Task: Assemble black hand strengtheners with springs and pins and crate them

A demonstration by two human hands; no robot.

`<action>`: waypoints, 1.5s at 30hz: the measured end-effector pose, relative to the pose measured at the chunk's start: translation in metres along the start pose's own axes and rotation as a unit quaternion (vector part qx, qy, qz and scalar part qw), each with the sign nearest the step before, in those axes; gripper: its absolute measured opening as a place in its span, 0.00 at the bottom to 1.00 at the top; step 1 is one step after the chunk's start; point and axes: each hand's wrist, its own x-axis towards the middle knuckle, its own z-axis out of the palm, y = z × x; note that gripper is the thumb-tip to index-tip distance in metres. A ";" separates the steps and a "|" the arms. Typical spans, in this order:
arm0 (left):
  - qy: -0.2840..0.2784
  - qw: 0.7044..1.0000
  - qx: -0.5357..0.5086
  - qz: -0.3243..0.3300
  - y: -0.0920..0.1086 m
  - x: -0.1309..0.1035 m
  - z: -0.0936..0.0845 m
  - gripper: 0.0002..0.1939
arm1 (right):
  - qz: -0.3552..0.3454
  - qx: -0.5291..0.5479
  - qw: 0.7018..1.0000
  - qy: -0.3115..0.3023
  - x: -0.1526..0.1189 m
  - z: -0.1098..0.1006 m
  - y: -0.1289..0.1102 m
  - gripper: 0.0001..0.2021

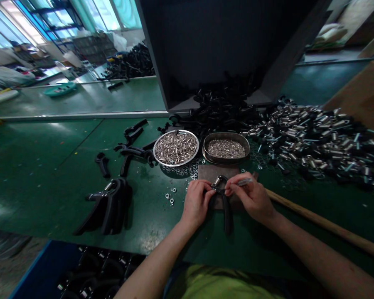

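My left hand (197, 201) pinches the left side of a black clamp (227, 214) with a metal spring near its top. On the clamp's other side, my right hand (252, 199) has its fingertips closed at the joint, with a slim greyish piece (244, 181) between the fingers. Beneath the clamp lies a flat metal plate (207, 172). Just beyond the plate stand a round dish (176, 147) of small metal pins and an oval tin (226, 148) of tiny metal parts. The fingertips hide part of the joint.
Several black clamps (112, 205) stand at the left, with loose black handles (134, 132) behind. Washers (172, 201) lie left of my hands. A wooden stick (327, 224) and a heap of springs and bolts (324, 141) are at the right. A blue crate (37, 270) holds more clamps below.
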 end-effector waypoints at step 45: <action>-0.176 0.983 0.044 0.011 0.008 0.039 -0.002 0.06 | -0.021 -0.487 0.873 0.013 -0.093 -0.094 0.092 0.26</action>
